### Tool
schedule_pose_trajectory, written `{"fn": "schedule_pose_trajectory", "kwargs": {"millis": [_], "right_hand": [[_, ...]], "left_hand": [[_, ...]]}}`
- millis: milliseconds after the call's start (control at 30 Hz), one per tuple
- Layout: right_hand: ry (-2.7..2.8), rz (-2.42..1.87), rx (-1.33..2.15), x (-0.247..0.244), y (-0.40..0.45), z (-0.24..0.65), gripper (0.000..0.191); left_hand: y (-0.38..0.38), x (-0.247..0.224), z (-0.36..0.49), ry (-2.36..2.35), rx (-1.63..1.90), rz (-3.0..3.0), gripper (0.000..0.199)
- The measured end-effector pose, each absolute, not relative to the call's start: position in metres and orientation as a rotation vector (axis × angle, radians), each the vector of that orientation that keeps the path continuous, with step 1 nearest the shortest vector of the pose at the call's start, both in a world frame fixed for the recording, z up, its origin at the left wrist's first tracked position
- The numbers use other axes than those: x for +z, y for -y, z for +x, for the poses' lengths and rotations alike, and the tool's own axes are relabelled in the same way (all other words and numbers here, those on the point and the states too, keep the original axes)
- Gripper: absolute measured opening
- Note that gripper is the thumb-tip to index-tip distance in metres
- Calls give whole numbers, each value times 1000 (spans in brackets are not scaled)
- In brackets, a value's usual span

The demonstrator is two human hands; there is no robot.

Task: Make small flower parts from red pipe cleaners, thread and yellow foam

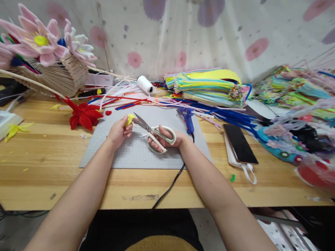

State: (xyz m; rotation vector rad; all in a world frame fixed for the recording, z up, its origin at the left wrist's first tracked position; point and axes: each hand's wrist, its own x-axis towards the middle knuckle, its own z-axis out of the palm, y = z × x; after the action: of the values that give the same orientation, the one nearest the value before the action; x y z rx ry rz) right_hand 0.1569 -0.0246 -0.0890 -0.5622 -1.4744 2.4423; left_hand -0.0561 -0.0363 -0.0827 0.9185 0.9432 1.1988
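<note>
My left hand (119,132) pinches a small yellow fuzzy piece (129,120) above the left part of the grey cutting mat (130,153). In my right hand (166,138) is a pair of scissors (151,131) with pale handles, my fingers through the loops. Its blades are parted and point left at the yellow piece; whether they touch it I cannot tell. Just left of the mat's far corner lies a red fuzzy flower (84,116). A blue glue gun (187,119) rests on the mat beyond my right hand, its black cord running under my right forearm.
Bundles of colourful pipe cleaners (208,88) and a white spool (145,84) line the back. A woven basket (73,71) with pink flowers stands at the left, near a yellow petal shape (16,130). A phone (240,143) lies at the right beside plastic-wrapped items.
</note>
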Motion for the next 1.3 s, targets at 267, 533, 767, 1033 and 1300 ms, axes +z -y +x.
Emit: {"fn": "schedule_pose_trajectory", "kwargs": {"millis": [267, 533, 767, 1033, 1300], "right_hand": [[1238, -640, 2030, -92, 13, 146, 44], [1096, -879, 1640, -87, 15, 120, 46], [1284, -984, 1551, -91, 15, 111, 49], [1325, -977, 1476, -86, 17, 117, 40], [1056, -839, 1786, -82, 14, 127, 30]], "left_hand": [[39, -79, -54, -937, 1151, 982, 21], [43, -81, -43, -914, 1092, 1019, 32], [46, -97, -30, -981, 1044, 1247, 61], [47, -99, -33, -976, 1021, 1354, 58], [45, -94, -42, -930, 1031, 1468, 72]]}}
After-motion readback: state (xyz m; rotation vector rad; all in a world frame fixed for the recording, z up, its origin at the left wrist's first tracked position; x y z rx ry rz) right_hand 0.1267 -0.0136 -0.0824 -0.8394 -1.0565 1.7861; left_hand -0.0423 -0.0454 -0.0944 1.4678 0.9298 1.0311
